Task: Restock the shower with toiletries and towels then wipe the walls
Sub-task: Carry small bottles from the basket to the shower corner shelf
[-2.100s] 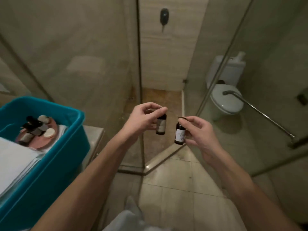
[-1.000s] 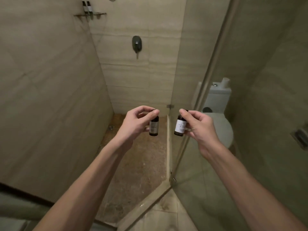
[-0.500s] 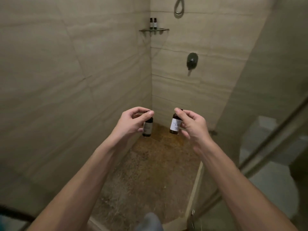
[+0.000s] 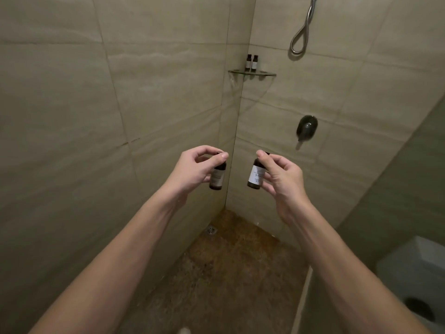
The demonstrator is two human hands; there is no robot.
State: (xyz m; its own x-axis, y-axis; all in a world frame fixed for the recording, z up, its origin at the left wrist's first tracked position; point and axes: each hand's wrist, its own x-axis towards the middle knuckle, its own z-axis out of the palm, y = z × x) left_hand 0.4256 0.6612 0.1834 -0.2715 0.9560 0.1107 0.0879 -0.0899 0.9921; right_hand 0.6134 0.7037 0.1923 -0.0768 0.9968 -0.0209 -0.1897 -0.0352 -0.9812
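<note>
- A small dark-brown bottle (image 4: 218, 179) with a black cap and a pale paper label is held upright in the left grip (image 4: 192, 169). The cap is pinched between thumb and forefinger, and the other fingers are curled behind the body.
- A second bottle (image 4: 255, 175), of the same round shape, is held in the right grip (image 4: 281, 179). It is pinched at the cap and tilted slightly, with its white label turned to the camera.
- Both are held in the air before the inner corner of the shower, near each other but apart, and well below the shelf (image 4: 263, 74).
- The shelf is a quarter-round of clear glass, fixed where the two walls meet.
- Two shelf bottles (image 4: 251, 62), dark with pale labels, are stood upright just beside each other at its back corner.
- The walls (image 4: 168, 92) are clad in large, smooth beige tiles with faint veining and thin grout lines.
- The floor (image 4: 236, 266) is laid in brown speckled stone, and a small square metal drain (image 4: 212, 229) is set at its left edge.
- A looped metal hose (image 4: 299, 39) and a dark rounded mixer (image 4: 307, 128) are mounted on the right wall.
</note>
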